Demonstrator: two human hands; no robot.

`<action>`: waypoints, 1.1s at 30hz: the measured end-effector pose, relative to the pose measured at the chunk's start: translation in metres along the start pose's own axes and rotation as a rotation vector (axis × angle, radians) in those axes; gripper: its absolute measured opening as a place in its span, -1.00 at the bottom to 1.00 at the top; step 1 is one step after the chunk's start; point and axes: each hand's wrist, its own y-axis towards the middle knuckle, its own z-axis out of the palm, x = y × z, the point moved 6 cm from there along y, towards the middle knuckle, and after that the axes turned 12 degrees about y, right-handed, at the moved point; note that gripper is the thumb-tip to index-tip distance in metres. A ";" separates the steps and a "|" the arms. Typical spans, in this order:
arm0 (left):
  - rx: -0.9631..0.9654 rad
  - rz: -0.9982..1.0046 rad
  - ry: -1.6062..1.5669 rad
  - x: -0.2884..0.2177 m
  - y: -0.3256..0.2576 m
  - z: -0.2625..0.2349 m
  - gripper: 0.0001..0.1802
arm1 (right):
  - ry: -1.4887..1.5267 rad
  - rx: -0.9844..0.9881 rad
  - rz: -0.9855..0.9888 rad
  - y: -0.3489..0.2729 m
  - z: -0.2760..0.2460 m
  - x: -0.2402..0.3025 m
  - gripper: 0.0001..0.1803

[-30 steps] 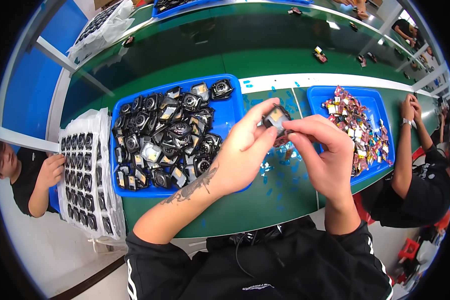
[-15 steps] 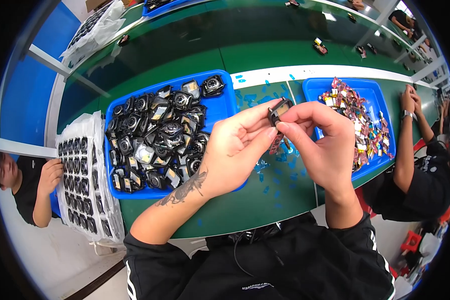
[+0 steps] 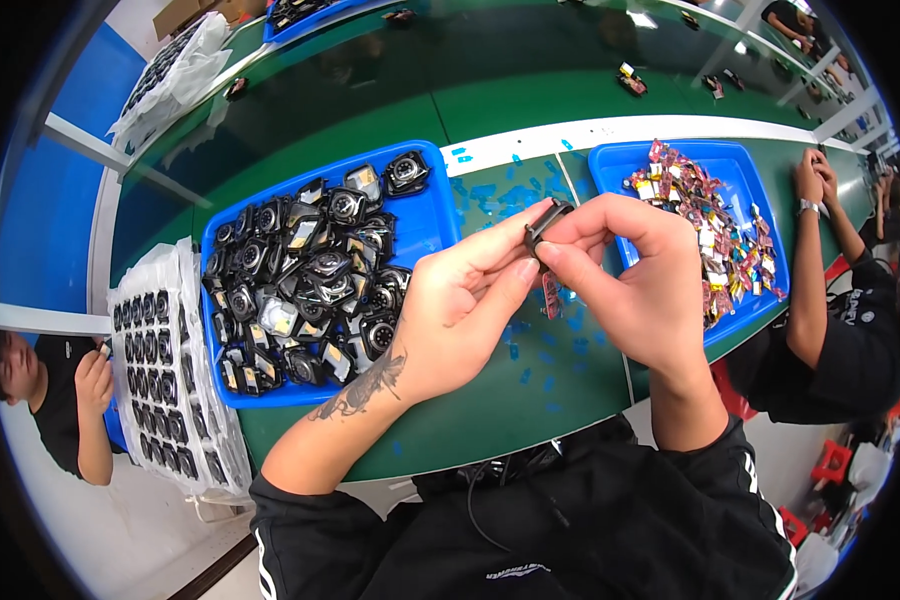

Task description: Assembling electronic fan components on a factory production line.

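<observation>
The left hand [image 3: 470,305] and right hand [image 3: 645,280] meet above the table [image 3: 450,410], both pinching one small black watch case [image 3: 544,230] between thumbs and fingers; it is tilted nearly edge-on. Just below the fingertips shows a reddish part [image 3: 552,298]; whether it is held or lies on the table, I cannot tell. Blue scraps [image 3: 485,192] are scattered on the table around and beyond the hands. To the left, a blue tray [image 3: 425,215] holds a heap of black watch cases [image 3: 305,265]; to the right, another blue tray [image 3: 738,178] holds a pile of reddish, white and yellow parts [image 3: 718,245]. Farther left stands a white rack [image 3: 206,405] with rows of watch cases, beside a co-worker's hand [image 3: 94,378].
</observation>
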 end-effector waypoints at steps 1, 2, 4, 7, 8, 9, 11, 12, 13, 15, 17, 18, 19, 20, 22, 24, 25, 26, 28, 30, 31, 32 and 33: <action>0.003 0.009 0.000 0.000 -0.001 0.001 -0.50 | 0.033 -0.003 0.018 -0.001 -0.001 -0.001 -0.96; 0.006 0.017 0.001 0.000 -0.001 0.001 -0.50 | 0.034 -0.006 0.021 -0.001 -0.002 -0.003 -0.96; -0.003 0.025 -0.008 0.001 0.000 0.001 -0.50 | 0.041 -0.002 -0.041 0.001 -0.004 -0.004 -0.96; -0.029 0.039 0.003 0.002 0.000 0.001 -0.51 | 0.059 0.022 -0.031 0.002 -0.004 -0.006 -0.96; -0.045 0.043 0.024 0.002 0.000 0.000 -0.51 | 0.060 0.018 -0.029 0.001 -0.004 -0.005 -0.96; -0.041 0.041 0.024 0.002 0.000 0.000 -0.51 | -0.020 -0.005 -0.082 0.000 -0.003 0.001 -0.95; -0.056 0.103 0.198 -0.003 -0.002 -0.001 -0.50 | -0.099 -0.031 -0.133 -0.002 -0.003 0.009 -0.95; -0.052 0.101 0.198 -0.003 -0.002 -0.001 -0.50 | -0.103 -0.024 -0.117 -0.002 -0.002 0.011 -0.95; -0.059 0.130 0.263 -0.003 -0.003 -0.002 -0.50 | -0.106 -0.018 -0.101 -0.002 -0.002 0.011 -0.95; -0.063 0.158 0.327 0.000 -0.005 -0.002 -0.51 | -0.193 0.001 -0.154 -0.003 -0.002 0.012 -0.94; -0.118 0.185 0.353 0.003 -0.007 -0.003 -0.50 | -0.279 0.022 -0.207 -0.004 0.000 0.015 -0.93; -0.115 0.184 0.353 0.002 -0.007 -0.002 -0.50 | -0.289 0.017 -0.206 -0.004 0.001 0.015 -0.92; -0.123 0.203 0.346 -0.001 -0.008 -0.001 -0.50 | -0.298 0.012 -0.204 -0.004 0.001 0.015 -0.90; -0.130 0.222 0.338 -0.003 -0.008 -0.001 -0.50 | -0.298 0.010 -0.203 -0.004 0.000 0.016 -0.90; -0.139 0.250 0.269 -0.004 -0.006 0.000 -0.50 | -0.400 0.013 -0.199 -0.003 -0.001 0.019 -0.88; -0.190 0.219 0.165 -0.005 -0.005 0.000 -0.50 | -0.262 -0.006 -0.278 -0.003 -0.001 0.011 -0.83; -0.233 0.161 0.132 -0.006 -0.005 0.000 -0.51 | -0.125 -0.023 -0.356 -0.004 -0.004 0.012 -0.76; -0.232 0.093 0.032 0.000 -0.003 -0.004 -0.52 | -0.129 -0.021 -0.357 -0.006 -0.005 0.016 -0.76; -0.325 0.057 -0.021 0.006 0.000 -0.010 -0.56 | -0.252 0.022 -0.437 -0.018 -0.001 0.029 -0.62; -0.303 0.029 -0.063 0.005 0.002 -0.005 -0.56 | -0.326 0.028 -0.448 -0.028 0.006 0.018 -0.54; -0.248 0.025 -0.063 0.003 0.001 -0.002 -0.55 | -0.352 0.017 -0.446 -0.029 0.007 0.014 -0.56; -0.245 0.038 -0.069 0.000 0.000 -0.001 -0.55 | -0.352 0.019 -0.447 -0.031 0.006 0.012 -0.56; -0.249 0.052 -0.073 -0.002 0.000 -0.002 -0.54 | -0.235 -0.010 -0.384 -0.029 0.001 0.007 -0.60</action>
